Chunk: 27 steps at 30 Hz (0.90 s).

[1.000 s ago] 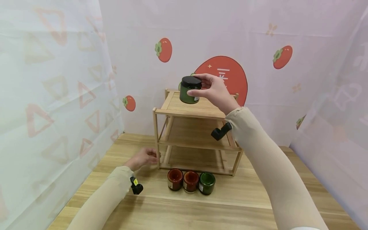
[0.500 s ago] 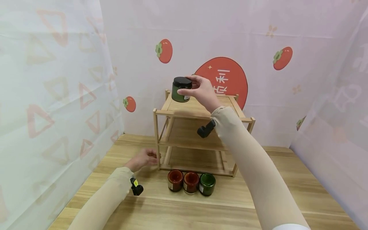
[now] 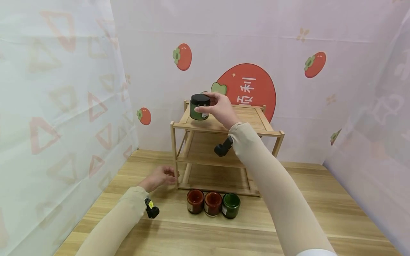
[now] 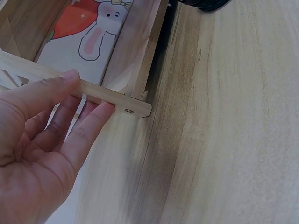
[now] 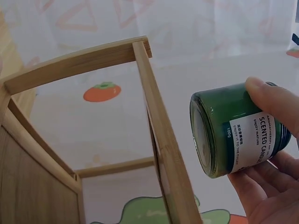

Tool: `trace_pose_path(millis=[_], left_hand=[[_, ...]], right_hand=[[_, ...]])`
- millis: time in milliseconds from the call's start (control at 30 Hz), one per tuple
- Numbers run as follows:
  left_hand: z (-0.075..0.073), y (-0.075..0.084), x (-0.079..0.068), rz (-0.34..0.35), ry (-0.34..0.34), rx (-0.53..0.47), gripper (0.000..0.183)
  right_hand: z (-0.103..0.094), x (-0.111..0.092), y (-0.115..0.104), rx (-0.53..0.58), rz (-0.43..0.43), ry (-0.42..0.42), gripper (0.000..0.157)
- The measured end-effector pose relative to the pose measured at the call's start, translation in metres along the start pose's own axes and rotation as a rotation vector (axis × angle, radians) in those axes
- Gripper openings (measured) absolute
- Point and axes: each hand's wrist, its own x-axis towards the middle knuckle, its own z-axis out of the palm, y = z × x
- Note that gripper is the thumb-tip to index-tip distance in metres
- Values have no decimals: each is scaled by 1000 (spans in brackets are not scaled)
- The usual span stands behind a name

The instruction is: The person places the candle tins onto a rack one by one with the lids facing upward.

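Observation:
My right hand [image 3: 221, 109] grips a green glass scented candle jar [image 3: 198, 110] with a black lid, thumb on one side and fingers on the other. It is held upright over the left part of the top shelf of a wooden rack [image 3: 224, 161]; in the right wrist view a gap shows between the labelled candle jar [image 5: 229, 130] and the rack frame [image 5: 161, 135]. Low on the rack's front left post, my left hand [image 3: 160, 176] pinches the wood. The left wrist view shows its thumb and fingers on either side of the post [image 4: 126, 103].
In front of the rack's base stand two red candle jars [image 3: 195, 201] [image 3: 213, 203] and a green candle jar [image 3: 231, 205], side by side on the wooden table [image 3: 192, 238]. Printed cloth walls [image 3: 153, 81] enclose the back and both sides.
My right hand has carried the green candle jar to the left, then lowered it closer to the top shelf. My left hand stays on the rack post.

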Motion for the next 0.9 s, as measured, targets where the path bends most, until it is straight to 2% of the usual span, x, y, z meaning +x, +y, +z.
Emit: trace_pose_path(millis=[433, 900], left_hand=[[2, 1, 0, -5, 5, -17, 29], [1, 0, 0, -14, 0, -17, 32]], right_hand=[[11, 3, 6, -8, 72, 0, 61], [12, 5, 9, -25, 82, 7, 63]])
